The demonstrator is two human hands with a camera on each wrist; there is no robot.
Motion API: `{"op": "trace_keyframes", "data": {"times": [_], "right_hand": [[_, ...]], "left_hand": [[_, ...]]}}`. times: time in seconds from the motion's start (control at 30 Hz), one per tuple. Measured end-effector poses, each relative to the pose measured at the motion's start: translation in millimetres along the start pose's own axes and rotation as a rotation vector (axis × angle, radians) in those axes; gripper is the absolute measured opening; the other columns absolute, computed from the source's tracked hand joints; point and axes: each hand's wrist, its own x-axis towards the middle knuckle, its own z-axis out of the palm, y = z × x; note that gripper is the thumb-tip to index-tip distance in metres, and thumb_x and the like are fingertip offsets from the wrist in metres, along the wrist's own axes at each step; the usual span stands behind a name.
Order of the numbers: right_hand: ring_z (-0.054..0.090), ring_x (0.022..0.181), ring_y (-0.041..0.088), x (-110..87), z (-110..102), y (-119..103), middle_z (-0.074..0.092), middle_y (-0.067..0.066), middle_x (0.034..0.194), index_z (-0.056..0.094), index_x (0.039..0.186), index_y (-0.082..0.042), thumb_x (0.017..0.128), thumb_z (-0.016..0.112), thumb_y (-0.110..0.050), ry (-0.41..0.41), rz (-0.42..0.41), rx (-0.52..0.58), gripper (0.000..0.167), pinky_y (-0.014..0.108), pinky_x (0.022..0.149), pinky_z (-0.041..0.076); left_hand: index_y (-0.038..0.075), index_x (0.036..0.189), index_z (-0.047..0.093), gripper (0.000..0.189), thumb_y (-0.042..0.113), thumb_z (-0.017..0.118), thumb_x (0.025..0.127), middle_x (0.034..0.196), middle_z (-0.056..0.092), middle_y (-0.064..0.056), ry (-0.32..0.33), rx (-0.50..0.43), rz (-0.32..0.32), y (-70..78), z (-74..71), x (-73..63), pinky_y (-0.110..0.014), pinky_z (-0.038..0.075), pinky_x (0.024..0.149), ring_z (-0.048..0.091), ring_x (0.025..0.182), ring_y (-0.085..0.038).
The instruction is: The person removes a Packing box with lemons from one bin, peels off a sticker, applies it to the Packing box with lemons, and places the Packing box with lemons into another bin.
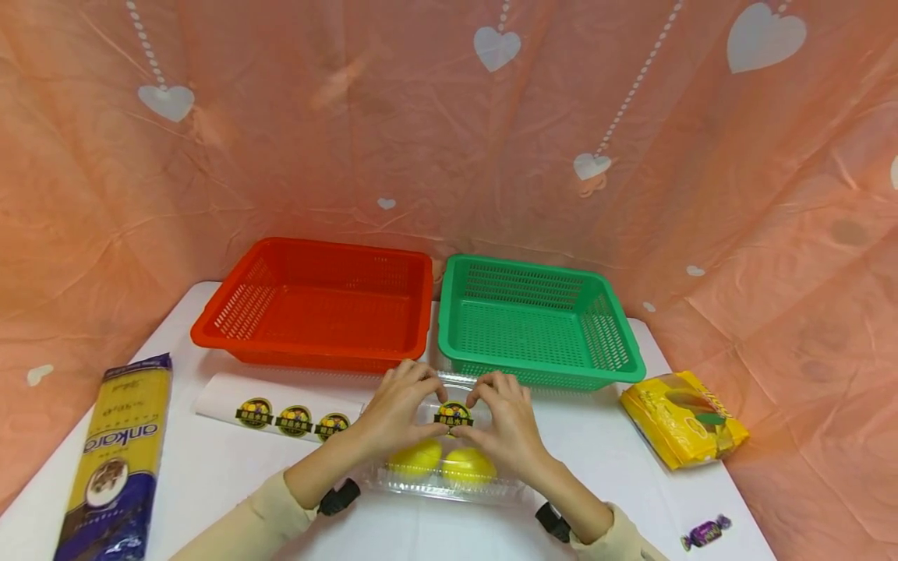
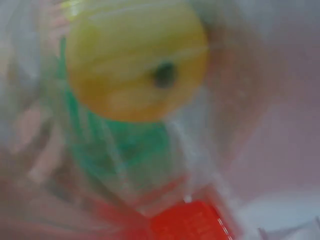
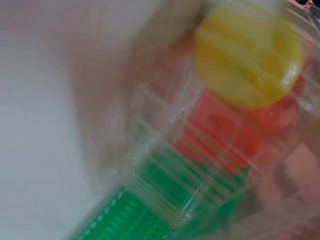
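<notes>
Two yellow fruits (image 1: 468, 466) sit in a clear plastic container (image 1: 449, 491), near middle of the bench (image 1: 449, 541); lid looks closed. Round label (image 1: 454, 419) is at the container's top, just to the far side of the fruits, between the left hand (image 1: 396, 411) and the right hand (image 1: 508, 425). Left grip: thumb and index parted in a loose C, tips at the label's left side, nothing clasped. Right grip mirrors it at the right side. Both wrist views blurred, mostly fruit through plastic, no help on fingertips. Step in hand reads as pressing or smoothing the label onto the lid. Next move probably calls for light, even pressure out to the edges, then fingers off without peeling it. Label strip (image 1: 219, 399) with three more labels lies left of the container; red basket (image 1: 316, 358) far left, green basket (image 1: 533, 374) far right.
</notes>
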Motion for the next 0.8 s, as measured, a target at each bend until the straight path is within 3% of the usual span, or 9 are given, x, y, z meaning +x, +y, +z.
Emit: {"op": "trace_keyframes", "data": {"times": [0.13,0.23,0.37,0.47,0.57,0.7,0.8], "right_hand": [[0.048,0.109,0.032,0.6,1.1,2.4,0.059,0.012,0.115,0.060,0.083,-0.012,0.065,0.094,-0.021,-0.013,0.022,0.034,0.039,0.053,0.092,0.035],[0.047,0.114,0.036,0.8,1.6,3.3,0.058,0.014,0.120,0.060,0.082,-0.013,0.066,0.093,-0.022,-0.016,0.033,0.034,0.038,0.056,0.096,0.033],[0.044,0.122,0.043,0.5,1.7,2.9,0.056,0.019,0.127,0.060,0.082,-0.012,0.067,0.092,-0.023,-0.027,0.064,0.041,0.037,0.061,0.103,0.028],[0.042,0.124,0.046,0.0,1.6,2.0,0.054,0.021,0.131,0.061,0.084,-0.012,0.068,0.092,-0.025,-0.054,0.098,0.043,0.037,0.064,0.107,0.024],[0.043,0.125,0.044,-0.1,0.8,1.7,0.054,0.019,0.132,0.062,0.101,-0.009,0.070,0.091,-0.028,-0.089,0.118,0.023,0.047,0.065,0.107,0.025],[0.043,0.126,0.038,0.9,0.4,4.4,0.054,0.017,0.134,0.057,0.131,-0.006,0.074,0.087,-0.038,-0.124,0.117,-0.044,0.072,0.062,0.100,0.032],[0.044,0.123,0.035,1.5,1.4,7.8,0.057,0.015,0.132,0.057,0.137,-0.009,0.079,0.081,-0.044,-0.125,0.118,-0.101,0.072,0.056,0.091,0.036]], "left_hand": [[0.017,0.096,0.064,0.033,0.028,0.087,0.075,0.127,0.057,-0.009,0.003,-0.037,0.016,-3.7,2.9,-0.3,-0.057,0.033,0.106,0.044,0.126,-0.030],[0.014,0.106,0.064,0.040,0.030,0.085,0.076,0.135,0.054,-0.014,0.004,-0.026,0.019,-4.5,3.9,0.0,-0.058,0.030,0.108,0.044,0.131,-0.033],[0.011,0.127,0.061,0.061,0.039,0.083,0.078,0.137,0.056,-0.011,0.007,0.036,0.020,-5.1,5.2,0.2,-0.054,0.031,0.107,0.047,0.131,-0.030],[0.013,0.133,0.059,0.067,0.042,0.083,0.078,0.136,0.057,-0.008,0.013,0.061,0.018,-6.0,6.6,-0.8,-0.054,0.032,0.106,0.047,0.130,-0.029],[0.013,0.132,0.060,0.065,0.039,0.083,0.077,0.131,0.059,-0.005,0.027,0.061,0.025,-7.1,7.8,-1.6,-0.054,0.034,0.105,0.049,0.126,-0.029],[0.013,0.131,0.060,0.063,0.038,0.083,0.077,0.125,0.060,-0.004,0.054,0.067,0.039,-8.4,9.0,-1.1,-0.054,0.037,0.102,0.051,0.119,-0.028],[0.013,0.130,0.061,0.062,0.043,0.081,0.080,0.122,0.060,-0.004,0.064,0.077,0.037,-8.6,9.8,-0.1,-0.053,0.038,0.100,0.051,0.115,-0.026]]}}
